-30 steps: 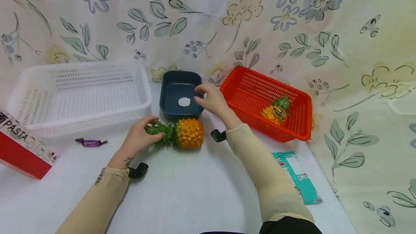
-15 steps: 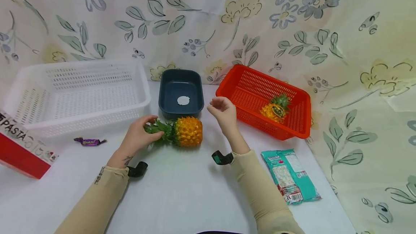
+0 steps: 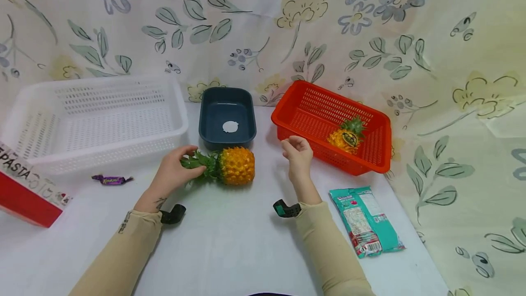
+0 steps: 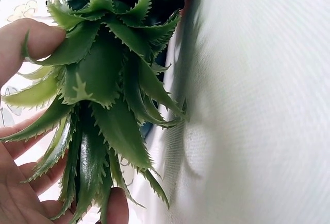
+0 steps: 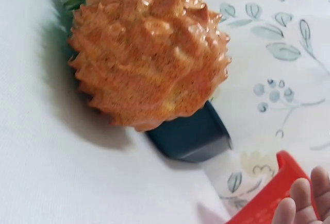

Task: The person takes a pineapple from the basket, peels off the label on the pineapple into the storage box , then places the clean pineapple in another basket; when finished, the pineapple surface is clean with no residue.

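A toy-like pineapple (image 3: 237, 166) lies on its side on the white table, its green leaves (image 4: 103, 85) toward the left. My left hand (image 3: 174, 168) holds it by those leaves, thumb on one side and fingers behind, as the left wrist view shows. My right hand (image 3: 298, 156) hovers in front of the red basket (image 3: 287, 120), fingers loosely bent with nothing in them. In the right wrist view, the fruit's bumpy body (image 5: 149, 54) is apart from the right fingertips (image 5: 301, 193). A smaller pineapple (image 3: 346, 139) sits inside the red basket.
Behind the pineapple stands a dark blue tub (image 3: 227, 143) with a white patch inside. A white basket (image 3: 102, 147) is at the back left. A purple-wrapped candy (image 3: 112, 180), a red pasta box (image 3: 28, 195) and a teal packet (image 3: 367, 221) lie around.
My right hand has moved away from the blue tub, right and toward me, to the front of the red basket. The left hand keeps its hold on the pineapple's leaves.
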Demonstrator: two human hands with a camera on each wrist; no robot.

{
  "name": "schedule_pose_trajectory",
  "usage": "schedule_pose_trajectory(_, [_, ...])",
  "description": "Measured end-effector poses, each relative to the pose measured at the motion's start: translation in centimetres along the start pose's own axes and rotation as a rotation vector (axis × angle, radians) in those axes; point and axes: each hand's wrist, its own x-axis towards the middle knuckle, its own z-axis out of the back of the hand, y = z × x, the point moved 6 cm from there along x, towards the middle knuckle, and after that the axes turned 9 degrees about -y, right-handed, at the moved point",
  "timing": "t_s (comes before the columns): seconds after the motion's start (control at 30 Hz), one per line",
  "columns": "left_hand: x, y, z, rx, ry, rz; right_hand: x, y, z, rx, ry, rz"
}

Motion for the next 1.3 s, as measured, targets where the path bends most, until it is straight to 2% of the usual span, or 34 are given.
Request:
schedule_pose_trajectory(0.33, [0.0, 0.1, 0.0, 0.003, 0.002, 0.014, 1.3, -1.3, 2.1, 0.039, -0.131, -0.070])
schedule_pose_trajectory(0.53, [0.0, -0.1, 0.1, 0.007, 0.001, 0.004, 2.3, -1.7, 3.6, 0.117, -0.262, -0.081])
schedule_pose_trajectory(0.67, [0.0, -0.3, 0.2, 0.020, 0.008, -0.007, 2.8, -1.8, 4.4, 0.175, -0.319, -0.092])
schedule_pose_trajectory(0.83, [0.2, -0.4, 0.3, 0.047, 0.021, -0.016, 3.3, -1.7, 4.8, 0.195, -0.340, -0.105])
schedule_pose_trajectory(1.1, [0.4, -0.8, 0.5, 0.084, 0.020, -0.071, 3.5, -1.6, 4.8, 0.198, -0.329, -0.110])
schedule_pose_trajectory(1.2, [0.2, -1.5, 0.6, 0.146, 0.006, -0.097, 3.5, -1.6, 4.8, 0.188, -0.322, -0.110])
schedule_pose_trajectory(1.3, [0.0, -2.9, 0.7, 0.229, -0.037, -0.129, 3.5, -1.6, 4.8, 0.183, -0.320, -0.110])
